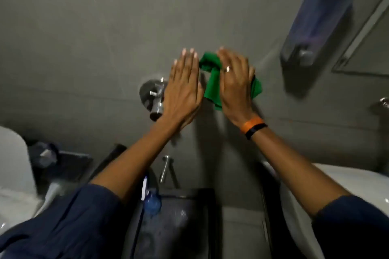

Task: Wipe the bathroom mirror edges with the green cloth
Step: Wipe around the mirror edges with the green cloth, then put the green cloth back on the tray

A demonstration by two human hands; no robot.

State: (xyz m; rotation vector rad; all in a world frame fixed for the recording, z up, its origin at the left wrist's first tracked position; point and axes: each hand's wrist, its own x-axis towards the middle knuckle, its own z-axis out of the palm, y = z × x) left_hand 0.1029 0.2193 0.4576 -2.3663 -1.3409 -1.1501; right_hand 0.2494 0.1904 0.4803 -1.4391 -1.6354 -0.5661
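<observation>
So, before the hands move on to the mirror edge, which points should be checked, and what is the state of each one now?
1. Green cloth in hand: ok, it lies under the right hand, though a firm grip cannot be told.
2. Left hand free: ok, open and flat, holding nothing.
3. Cloth on the mirror: not ok, it is on the grey wall, left of the mirror.
4. Path to the mirror: not ok, the soap dispenser stands between.
5. Left hand clear of the tap valve: cannot tell, they overlap in view.
</observation>
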